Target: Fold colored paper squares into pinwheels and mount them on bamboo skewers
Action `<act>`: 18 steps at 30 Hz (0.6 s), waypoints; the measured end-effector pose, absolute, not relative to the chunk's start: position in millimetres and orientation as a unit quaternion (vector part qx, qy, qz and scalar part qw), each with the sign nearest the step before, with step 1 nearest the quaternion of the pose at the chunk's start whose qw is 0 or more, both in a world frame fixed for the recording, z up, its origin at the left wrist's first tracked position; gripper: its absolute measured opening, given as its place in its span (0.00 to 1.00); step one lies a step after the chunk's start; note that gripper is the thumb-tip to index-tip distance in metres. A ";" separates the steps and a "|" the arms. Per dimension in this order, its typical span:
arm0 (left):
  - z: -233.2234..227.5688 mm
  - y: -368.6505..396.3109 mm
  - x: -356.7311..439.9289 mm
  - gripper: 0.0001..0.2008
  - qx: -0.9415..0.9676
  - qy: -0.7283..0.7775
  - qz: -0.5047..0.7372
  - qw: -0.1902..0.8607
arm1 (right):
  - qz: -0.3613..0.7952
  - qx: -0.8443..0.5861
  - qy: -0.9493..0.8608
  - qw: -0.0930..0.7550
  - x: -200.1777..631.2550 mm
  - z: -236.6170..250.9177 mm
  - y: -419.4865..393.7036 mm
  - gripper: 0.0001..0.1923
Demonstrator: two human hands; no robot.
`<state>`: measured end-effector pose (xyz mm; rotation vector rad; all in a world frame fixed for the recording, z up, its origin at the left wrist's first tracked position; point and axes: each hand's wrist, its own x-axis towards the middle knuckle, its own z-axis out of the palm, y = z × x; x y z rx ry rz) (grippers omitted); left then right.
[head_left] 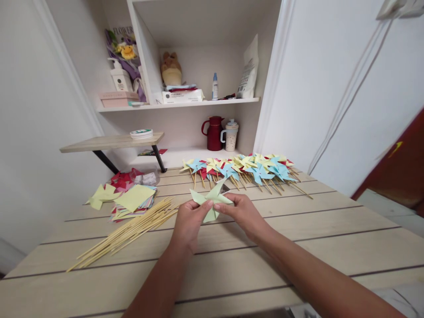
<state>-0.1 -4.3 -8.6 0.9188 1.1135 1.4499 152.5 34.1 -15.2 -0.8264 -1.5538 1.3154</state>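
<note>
A pale green paper pinwheel (pixel 213 196) is held up over the middle of the table between both hands. My left hand (pixel 190 218) pinches it from the left, thumb on the front near its centre. From the other side my right hand (pixel 243 212) grips it, the thumb also close to the centre. The fingers behind the paper are mostly hidden, and no stick shows on this pinwheel. Just behind my right fingers is a small dark object, largely covered. Left of my hands lies a loose bundle of thin wooden sticks (pixel 132 232).
Finished pinwheels (pixel 245 170) on sticks are heaped along the table's back. At the left are a stack of coloured paper squares (pixel 134 198), a yellow pinwheel head (pixel 102 195) and red paper pieces (pixel 124 178). A small raised shelf (pixel 112 142) and a red jug (pixel 215 133) stand behind.
</note>
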 end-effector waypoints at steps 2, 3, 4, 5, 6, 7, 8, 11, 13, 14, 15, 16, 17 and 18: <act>-9.3 -4.2 -0.2 0.16 0.382 0.467 0.605 0.520 | 0.537 -0.335 -0.626 0.455 152.0 -14.8 33.9 0.12; -9.7 -4.2 -0.1 0.16 0.381 0.468 0.605 0.520 | 0.539 -0.334 -0.625 0.455 151.8 -14.6 33.6 0.12; -10.1 -4.1 0.0 0.16 0.380 0.469 0.605 0.520 | 0.540 -0.334 -0.624 0.455 151.8 -14.4 33.4 0.12; -10.7 -3.9 0.2 0.17 0.380 0.468 0.604 0.521 | 0.541 -0.334 -0.623 0.456 151.8 -14.2 33.1 0.12; -11.3 -3.7 0.4 0.17 0.381 0.468 0.602 0.523 | 0.542 -0.335 -0.622 0.456 151.9 -14.3 33.0 0.12; -12.0 -3.5 0.6 0.17 0.382 0.468 0.601 0.523 | 0.542 -0.337 -0.620 0.456 152.0 -14.6 33.0 0.11; -12.9 -3.1 0.7 0.17 0.383 0.469 0.600 0.523 | 0.541 -0.338 -0.619 0.457 152.2 -15.2 33.3 0.11; -15.5 -2.1 0.4 0.18 0.391 0.480 0.593 0.514 | 0.538 -0.339 -0.621 0.459 152.6 -17.6 35.2 0.11; -15.8 -1.9 -0.7 0.20 0.399 0.484 0.588 0.511 | 0.534 -0.338 -0.624 0.459 153.1 -18.6 36.6 0.11; -15.1 -2.0 -1.6 0.20 0.404 0.481 0.583 0.514 | 0.530 -0.338 -0.629 0.458 153.4 -18.6 37.1 0.11; -13.8 -2.2 -2.7 0.21 0.411 0.476 0.577 0.521 | 0.520 -0.338 -0.637 0.457 154.0 -18.2 37.4 0.11; -12.0 -2.5 -4.0 0.23 0.421 0.467 0.569 0.530 | 0.505 -0.339 -0.649 0.457 154.7 -17.5 37.5 0.11; -9.9 -3.0 -5.4 0.25 0.432 0.458 0.561 0.537 | 0.486 -0.340 -0.663 0.457 155.7 -16.6 37.4 0.10; -7.5 -3.5 -7.0 0.27 0.446 0.452 0.553 0.540 | 0.465 -0.340 -0.678 0.456 156.8 -15.5 37.2 0.10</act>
